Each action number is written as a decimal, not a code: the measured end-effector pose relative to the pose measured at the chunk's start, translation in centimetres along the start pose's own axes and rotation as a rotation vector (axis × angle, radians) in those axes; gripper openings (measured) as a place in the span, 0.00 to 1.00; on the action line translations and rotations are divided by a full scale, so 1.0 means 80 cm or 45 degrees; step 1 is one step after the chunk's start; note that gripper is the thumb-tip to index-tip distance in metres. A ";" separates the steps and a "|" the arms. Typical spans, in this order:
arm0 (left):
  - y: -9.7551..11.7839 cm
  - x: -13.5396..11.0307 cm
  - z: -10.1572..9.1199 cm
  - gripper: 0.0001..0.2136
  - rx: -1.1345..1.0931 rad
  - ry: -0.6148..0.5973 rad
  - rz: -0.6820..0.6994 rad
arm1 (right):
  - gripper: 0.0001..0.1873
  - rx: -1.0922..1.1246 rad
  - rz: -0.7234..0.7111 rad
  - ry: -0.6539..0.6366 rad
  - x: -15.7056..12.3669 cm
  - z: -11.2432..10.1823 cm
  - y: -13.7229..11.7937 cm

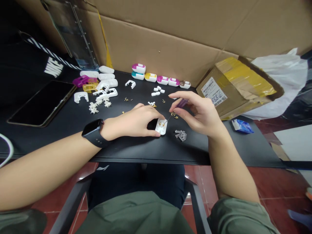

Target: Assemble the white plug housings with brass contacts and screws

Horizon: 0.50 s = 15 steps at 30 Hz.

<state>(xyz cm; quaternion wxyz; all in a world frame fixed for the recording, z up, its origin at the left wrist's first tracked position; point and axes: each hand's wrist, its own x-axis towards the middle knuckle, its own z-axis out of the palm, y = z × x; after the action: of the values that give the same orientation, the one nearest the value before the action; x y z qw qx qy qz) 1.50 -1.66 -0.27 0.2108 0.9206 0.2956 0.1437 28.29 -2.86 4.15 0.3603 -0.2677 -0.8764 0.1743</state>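
Observation:
My left hand point(136, 121) grips a small white plastic housing point(161, 129) by its left side, thumb and fingers at its edges, holding it on the black table. Small brass-coloured parts sit inside the housing. Between the fingertips of my right hand point(195, 110) is a screwdriver point(182, 103) with a purple handle, tilted so that its thin shaft reaches down to the housing. Whether the tip touches a screw is too small to tell. Just right of the housing lie clear plastic pieces point(180, 135), and brass pieces point(174, 115) lie beyond it.
Several coloured-and-white assembled cases point(162, 80) line the cardboard at the back. White shells point(106, 76), a magenta shell point(84, 80) and a dark tablet point(42, 102) lie to the left. A taped carton point(234, 87) and a blue packet point(242, 126) are at right.

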 end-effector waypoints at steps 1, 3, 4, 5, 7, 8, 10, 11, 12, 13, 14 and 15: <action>0.000 0.000 0.000 0.23 0.001 -0.003 0.000 | 0.23 -0.002 -0.002 0.001 0.000 0.000 0.000; 0.001 0.000 0.000 0.23 0.004 -0.007 -0.003 | 0.23 -0.004 0.000 0.000 0.001 0.000 0.000; 0.001 0.000 0.000 0.23 0.005 -0.007 -0.004 | 0.23 -0.005 0.003 -0.002 0.001 0.000 -0.001; 0.001 0.000 0.000 0.23 0.006 -0.005 -0.004 | 0.23 -0.006 0.005 -0.003 0.001 0.000 -0.001; 0.001 0.000 0.000 0.23 0.007 0.000 -0.006 | 0.23 -0.008 0.006 -0.004 0.001 0.000 -0.002; 0.001 0.000 0.000 0.23 0.007 0.003 -0.006 | 0.23 -0.011 0.006 -0.005 0.001 0.000 -0.002; 0.000 0.000 0.000 0.23 0.011 0.004 -0.002 | 0.23 -0.021 0.009 -0.004 0.001 0.000 -0.002; 0.000 0.000 0.000 0.23 0.013 0.004 0.001 | 0.22 -0.027 0.010 -0.004 0.001 0.000 -0.003; 0.000 0.000 0.000 0.23 0.014 0.003 0.001 | 0.22 -0.033 0.010 -0.005 0.001 0.000 -0.003; 0.000 0.000 0.000 0.23 0.015 0.001 0.001 | 0.22 -0.039 0.009 -0.005 0.001 0.001 -0.003; 0.000 0.000 0.000 0.22 0.016 0.000 -0.002 | 0.23 -0.042 0.006 -0.004 0.001 0.001 -0.003; 0.000 0.000 0.001 0.22 0.017 0.000 -0.004 | 0.23 -0.044 0.002 -0.003 0.000 0.002 -0.003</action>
<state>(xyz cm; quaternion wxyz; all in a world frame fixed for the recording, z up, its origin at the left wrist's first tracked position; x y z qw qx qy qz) 1.50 -1.67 -0.31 0.2049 0.9215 0.2981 0.1416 28.09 -3.04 4.20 0.3546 -0.2744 -0.8794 0.1599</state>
